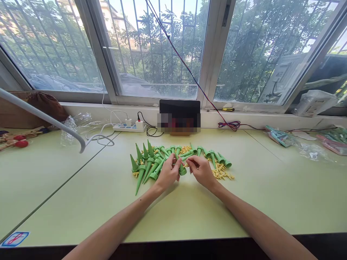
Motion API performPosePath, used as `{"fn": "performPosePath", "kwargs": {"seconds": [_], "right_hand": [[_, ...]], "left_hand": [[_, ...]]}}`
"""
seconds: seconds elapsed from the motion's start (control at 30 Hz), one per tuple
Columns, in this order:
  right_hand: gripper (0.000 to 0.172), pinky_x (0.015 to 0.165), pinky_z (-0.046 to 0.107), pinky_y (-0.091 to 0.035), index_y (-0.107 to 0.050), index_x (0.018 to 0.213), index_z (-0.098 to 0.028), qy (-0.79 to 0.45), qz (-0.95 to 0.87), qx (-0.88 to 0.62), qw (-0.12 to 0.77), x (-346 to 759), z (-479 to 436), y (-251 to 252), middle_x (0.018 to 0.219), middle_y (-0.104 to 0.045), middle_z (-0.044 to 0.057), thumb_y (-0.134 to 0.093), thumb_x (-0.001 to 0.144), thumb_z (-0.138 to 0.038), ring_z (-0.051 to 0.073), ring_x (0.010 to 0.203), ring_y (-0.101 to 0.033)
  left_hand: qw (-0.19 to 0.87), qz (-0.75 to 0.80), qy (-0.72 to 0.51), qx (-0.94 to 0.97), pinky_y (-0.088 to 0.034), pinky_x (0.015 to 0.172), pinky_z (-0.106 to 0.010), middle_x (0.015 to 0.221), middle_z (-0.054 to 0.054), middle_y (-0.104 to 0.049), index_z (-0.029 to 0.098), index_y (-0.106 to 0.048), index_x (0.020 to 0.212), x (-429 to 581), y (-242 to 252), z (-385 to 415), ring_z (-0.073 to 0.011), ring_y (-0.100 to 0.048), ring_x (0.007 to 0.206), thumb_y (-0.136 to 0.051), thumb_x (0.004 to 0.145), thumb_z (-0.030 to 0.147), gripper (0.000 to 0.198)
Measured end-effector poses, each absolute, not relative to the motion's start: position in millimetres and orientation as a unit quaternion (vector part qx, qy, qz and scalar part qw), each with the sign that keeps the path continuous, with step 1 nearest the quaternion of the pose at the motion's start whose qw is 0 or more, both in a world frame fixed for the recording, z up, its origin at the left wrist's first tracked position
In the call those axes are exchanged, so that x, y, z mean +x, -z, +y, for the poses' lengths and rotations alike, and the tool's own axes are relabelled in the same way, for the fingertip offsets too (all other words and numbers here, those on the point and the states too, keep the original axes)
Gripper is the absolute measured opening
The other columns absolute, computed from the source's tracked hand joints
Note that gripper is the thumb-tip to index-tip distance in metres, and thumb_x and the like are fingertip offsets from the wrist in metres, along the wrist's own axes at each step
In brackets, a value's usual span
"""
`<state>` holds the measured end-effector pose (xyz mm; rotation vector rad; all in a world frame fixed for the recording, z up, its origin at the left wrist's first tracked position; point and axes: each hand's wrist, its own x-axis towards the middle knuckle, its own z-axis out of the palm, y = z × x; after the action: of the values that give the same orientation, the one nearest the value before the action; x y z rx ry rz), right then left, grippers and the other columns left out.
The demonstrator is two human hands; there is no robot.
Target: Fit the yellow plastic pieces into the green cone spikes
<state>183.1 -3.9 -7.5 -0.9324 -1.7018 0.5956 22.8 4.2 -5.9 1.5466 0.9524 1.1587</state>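
Observation:
My left hand [168, 172] is closed around a green plastic cone spike [181, 167], its wide end pointing toward me. My right hand [201, 169] meets it from the right, fingers pinched on a small yellow part [186, 165] at the spike. Behind and around both hands lies a pile of green cone spikes [148, 164], some upright, some lying flat. Small yellow pieces [222, 174] are scattered to the right of my right hand and among the spikes.
A pale green table [81, 195] runs under a barred window. A dark tablet [179, 117] leans on the sill, a white power strip [129, 126] left of it. A white lamp arm [40, 115] crosses at left. Plastic bags [279, 137] lie at right.

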Motion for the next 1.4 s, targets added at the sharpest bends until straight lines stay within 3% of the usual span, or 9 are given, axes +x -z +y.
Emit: {"fn": "performPosePath", "kwargs": {"seconds": [0.27, 1.2, 1.4], "right_hand": [[0.021, 0.050, 0.025, -0.040, -0.063, 0.079, -0.018, -0.238, -0.715, -0.396, 0.525, 182.6, -4.8, 5.7, 0.059, -0.056, -0.001, -0.053, 0.094, -0.030, 0.013, 0.050, -0.051], [0.029, 0.053, 0.024, -0.035, -0.063, 0.079, -0.018, -0.228, -0.735, -0.436, 0.467, 183.2, -2.6, 10.1, 0.061, -0.056, -0.001, -0.049, 0.096, -0.037, 0.012, 0.053, -0.046], [0.034, 0.051, 0.025, -0.029, -0.055, 0.069, -0.018, -0.215, -0.742, -0.454, 0.443, 185.0, -0.4, 13.1, 0.058, -0.049, -0.003, -0.050, 0.095, -0.040, 0.011, 0.053, -0.040]], "left_hand": [[0.483, 0.382, -0.480, 0.625, -0.041, 0.033, -0.020, 0.064, 0.006, -0.055, 0.020, -0.043, 0.086, 23.8, 3.9, 3.5, -0.0051, -0.042, 0.033, -0.053, 0.090, 0.050, 0.032], [0.423, 0.412, -0.463, 0.661, -0.036, 0.032, -0.019, 0.064, 0.007, -0.051, 0.021, -0.042, 0.084, 21.1, 11.2, 8.2, -0.0058, -0.045, 0.032, -0.049, 0.094, 0.045, 0.027], [0.393, 0.410, -0.459, 0.684, -0.035, 0.035, -0.019, 0.066, 0.006, -0.053, 0.021, -0.043, 0.084, 21.4, 5.9, 3.9, -0.0057, -0.045, 0.034, -0.047, 0.095, 0.043, 0.025]]}}
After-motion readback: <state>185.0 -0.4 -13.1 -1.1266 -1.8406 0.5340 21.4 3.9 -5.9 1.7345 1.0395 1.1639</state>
